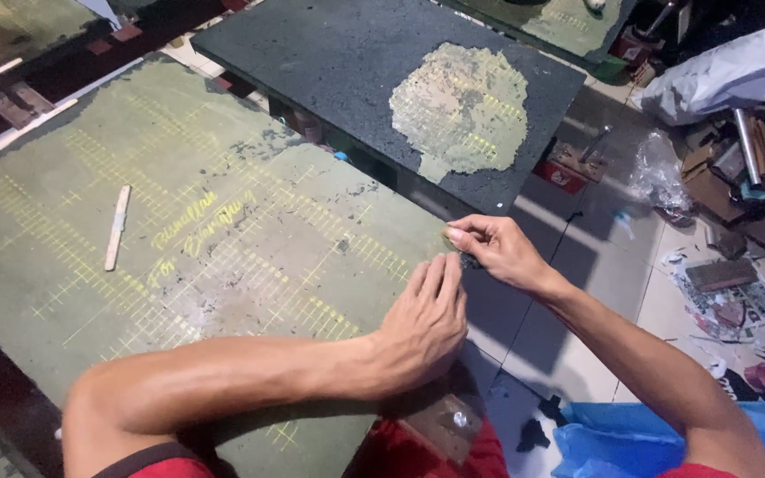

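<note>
1. Nearest the camera, the left forearm crosses the view and the left hand (422, 323) lies flat at the near corner of the counter (64, 265), fingers (440, 279) straight, pressed together and holding nothing, tips pointing at the right hand.
2. Largest of all is that counter: a broad, worn green mat with faint yellow grid lines and some yellow handwriting, scuffed grey in patches. It looks stiff and heavy, best taken by its edges.
3. Beyond it lies a dark grey slab (329, 62), its coating peeled off in a pale, yellow-gridded patch (462, 106) near its right side. That skin seems thin, brittle and likely to flake.
4. Right hand (498, 252) hovers at the counter's right edge, fingers clenched in a pinch around a small dark scrap (464, 257), mostly hidden. I judge it light, thin and crumbly, so a fingertip pinch near its edge suits it; what it is exactly I cannot tell.
5. A pale flat stick (118, 227) lies alone on the mat, well left of both hands; it looks light and rigid.
6. On the tiled floor (613, 265) to the right: a blue plastic sheet (657, 438) at the bottom, a crumpled clear bag (657, 168), a white bundle (737, 66) at the top, a small red packet (560, 175) under the slab's edge, and torn printed paper (728, 305) beside brown cardboard.
</note>
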